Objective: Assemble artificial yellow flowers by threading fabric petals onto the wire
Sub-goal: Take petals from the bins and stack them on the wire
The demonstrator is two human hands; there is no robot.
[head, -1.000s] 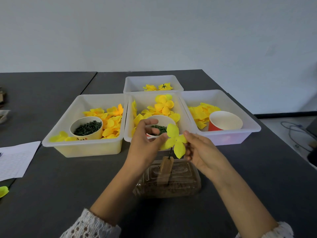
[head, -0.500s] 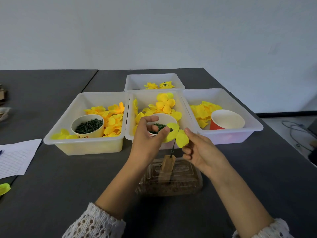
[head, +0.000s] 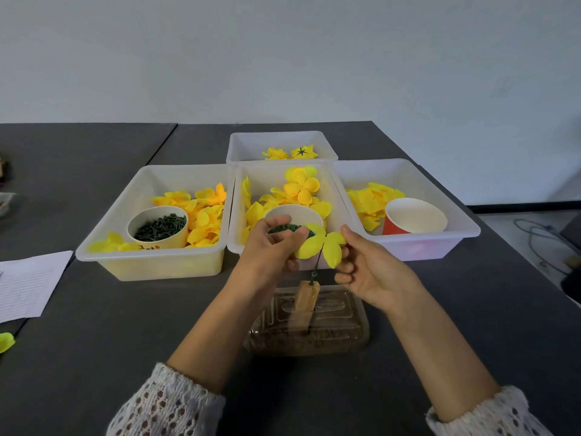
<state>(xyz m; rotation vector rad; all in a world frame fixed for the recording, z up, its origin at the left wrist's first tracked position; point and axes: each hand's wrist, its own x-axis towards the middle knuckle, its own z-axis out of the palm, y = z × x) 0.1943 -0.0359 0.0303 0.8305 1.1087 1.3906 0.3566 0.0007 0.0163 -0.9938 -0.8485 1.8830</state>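
Note:
A yellow fabric petal layer (head: pixel 323 247) sits on a thin dark green wire (head: pixel 317 265) that rises from a small wooden block (head: pixel 306 298) standing on a clear plastic box (head: pixel 306 328). My left hand (head: pixel 267 250) pinches the petal's left side with thumb and fingers. My right hand (head: pixel 367 265) pinches the right side of the same petal, fingers curled below it. Both hands hover in front of the middle tray (head: pixel 234 234).
Three white trays in a row hold loose yellow petals; the left tray (head: pixel 157 265) has a cup of green pieces (head: pixel 158 228), the right tray (head: pixel 440 243) a red cup (head: pixel 415 217). A back tray (head: pixel 283 140) holds finished flowers. Paper (head: pixel 25 284) lies at the left.
The petal layer has tilted from facing me to lying flatter on the wire. Both hands stayed on it and shifted slightly away from me.

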